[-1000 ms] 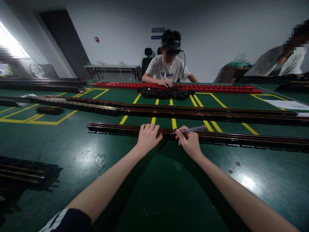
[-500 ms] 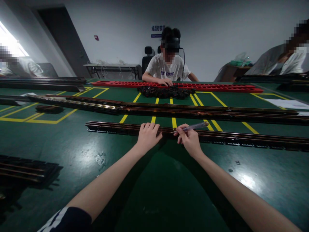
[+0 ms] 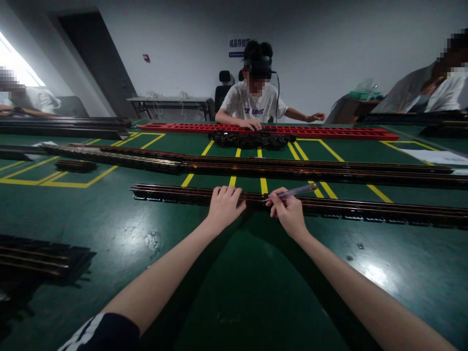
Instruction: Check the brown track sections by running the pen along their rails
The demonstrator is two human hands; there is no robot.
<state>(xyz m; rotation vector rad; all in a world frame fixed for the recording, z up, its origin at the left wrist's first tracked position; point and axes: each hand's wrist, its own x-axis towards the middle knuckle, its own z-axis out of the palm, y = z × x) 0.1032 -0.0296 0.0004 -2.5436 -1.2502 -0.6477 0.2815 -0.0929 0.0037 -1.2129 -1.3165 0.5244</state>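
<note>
A long black strip with copper-coloured lines lies across the green table in front of me. My left hand is closed over its middle, fingers on the far side and thumb at the near edge. Just to the right, my right hand grips a screwdriver with a clear handle. Its thin tip points left, down at the strip; whether it touches is too small to tell. My fingers partly hide the screwdriver's handle.
Beyond lie more black strips, a heap of small black parts and a red slotted frame. A co-worker sits opposite. More black strips lie at the near left. Papers rest at the right.
My right hand and the screwdriver have shifted very slightly right. My left hand stays put. The co-worker opposite has raised one hand out to the right of the picture.
</note>
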